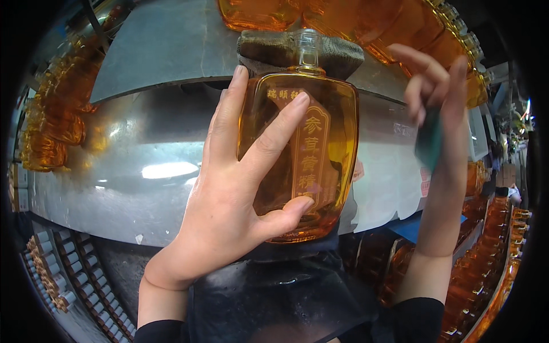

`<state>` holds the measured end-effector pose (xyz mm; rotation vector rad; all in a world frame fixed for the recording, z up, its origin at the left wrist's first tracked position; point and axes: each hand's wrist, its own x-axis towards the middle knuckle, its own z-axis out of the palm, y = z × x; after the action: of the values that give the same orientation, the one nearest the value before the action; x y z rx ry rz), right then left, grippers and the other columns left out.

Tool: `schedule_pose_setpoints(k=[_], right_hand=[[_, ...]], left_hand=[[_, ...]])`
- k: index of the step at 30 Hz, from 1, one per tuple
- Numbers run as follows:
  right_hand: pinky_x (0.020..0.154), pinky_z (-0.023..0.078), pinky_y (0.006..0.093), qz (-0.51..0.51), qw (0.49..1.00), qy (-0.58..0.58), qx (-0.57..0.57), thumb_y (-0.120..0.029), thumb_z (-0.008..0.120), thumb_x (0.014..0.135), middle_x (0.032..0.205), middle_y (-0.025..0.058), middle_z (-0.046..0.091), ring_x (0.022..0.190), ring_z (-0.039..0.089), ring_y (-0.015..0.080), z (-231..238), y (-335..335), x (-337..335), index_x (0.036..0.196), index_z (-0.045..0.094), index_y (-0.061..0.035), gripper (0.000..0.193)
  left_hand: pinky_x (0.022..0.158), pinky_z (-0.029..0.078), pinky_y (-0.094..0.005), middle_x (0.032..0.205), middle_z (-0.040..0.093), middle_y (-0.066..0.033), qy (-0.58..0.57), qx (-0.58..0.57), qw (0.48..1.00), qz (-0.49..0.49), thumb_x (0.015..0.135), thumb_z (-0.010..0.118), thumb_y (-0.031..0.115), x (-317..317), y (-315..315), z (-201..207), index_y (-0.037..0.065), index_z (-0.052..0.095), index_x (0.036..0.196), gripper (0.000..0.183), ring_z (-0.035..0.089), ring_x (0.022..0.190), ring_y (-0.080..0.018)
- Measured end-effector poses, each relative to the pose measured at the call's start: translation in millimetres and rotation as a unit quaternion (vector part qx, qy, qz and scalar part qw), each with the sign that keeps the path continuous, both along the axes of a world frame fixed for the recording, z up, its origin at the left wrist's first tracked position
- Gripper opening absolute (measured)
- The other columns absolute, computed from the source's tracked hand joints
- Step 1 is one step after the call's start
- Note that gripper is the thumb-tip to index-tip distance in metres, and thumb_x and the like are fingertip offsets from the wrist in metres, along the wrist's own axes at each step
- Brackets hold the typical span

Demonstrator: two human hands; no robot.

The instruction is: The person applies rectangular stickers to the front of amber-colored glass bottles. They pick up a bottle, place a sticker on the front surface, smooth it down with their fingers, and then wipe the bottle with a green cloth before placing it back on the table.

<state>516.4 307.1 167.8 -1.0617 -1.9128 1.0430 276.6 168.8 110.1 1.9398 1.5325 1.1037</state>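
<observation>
A flat-sided glass bottle (337, 134) of amber liquid lies before me, its clear, uncapped-looking neck pointing away. Gold characters and a tapered gold-edged panel decorate its front. My left hand (226, 183) is open over the bottle's left part: the index finger and thumb stretch across the front, other fingers along the left edge. Beneath the neck sits a dark, worn ribbed pad (266, 48). To the right, my right hand (437, 86) is raised, apart from the bottle and smeared by motion. A blurred teal-green piece (428, 140) shows by its palm; whether the fingers grip it is unclear.
A shiny metal worktop (131, 146) spreads under the bottle. White sheets (383, 186) lie right of it. Amber bottles (366, 26) crowd the far side, more bottles (54, 114) stand left, and others (486, 257) fill the lower right. Rows of pale caps (86, 274) sit lower left.
</observation>
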Motion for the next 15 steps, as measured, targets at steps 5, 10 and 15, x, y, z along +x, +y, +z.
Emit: schedule_pose_setpoints(k=[5, 10, 15], right_hand=[[0.085, 0.051, 0.0268, -0.039, 0.992, -0.028, 0.12, -0.01, 0.067, 0.086, 0.11, 0.0084, 0.065, 0.098, 0.063, 0.0125, 10.4, -32.7, -6.0, 0.125, 0.056, 0.003, 0.043], [0.082, 0.053, 0.0285, 0.141, 0.887, -0.226, 0.378, 0.0, 0.072, 0.08, 0.1, 0.0086, 0.07, 0.092, 0.068, 0.019, 19.8, -31.8, -67.9, 0.11, 0.067, -0.001, 0.03], [0.079, 0.053, 0.027, 0.174, 0.8, -0.236, 0.523, 0.0, 0.07, 0.077, 0.097, 0.0025, 0.072, 0.087, 0.069, 0.0164, 2.3, -34.3, -61.6, 0.1, 0.071, -0.0089, 0.024]], left_hand=[[0.114, 0.029, -0.0449, 0.158, 0.013, -0.0252, 0.007, -0.001, 1.0, 0.005, 0.069, 0.078, 0.035, -1.7, -1.8, -2.9, 0.01, 0.047, 0.144, 0.085, 0.03, 0.142, -0.0396], [0.116, 0.025, -0.0453, 0.158, 0.013, -0.0257, -0.004, 0.013, 1.0, -0.006, 0.069, 0.08, 0.043, -4.0, -1.5, -8.5, 0.005, 0.026, 0.153, 0.106, 0.024, 0.144, -0.0391], [0.117, 0.023, -0.047, 0.161, 0.012, -0.0169, -0.093, 0.002, 0.996, -0.004, 0.072, 0.071, 0.064, -8.6, -7.8, -23.5, 0.005, 0.015, 0.155, 0.116, 0.021, 0.146, -0.0367]])
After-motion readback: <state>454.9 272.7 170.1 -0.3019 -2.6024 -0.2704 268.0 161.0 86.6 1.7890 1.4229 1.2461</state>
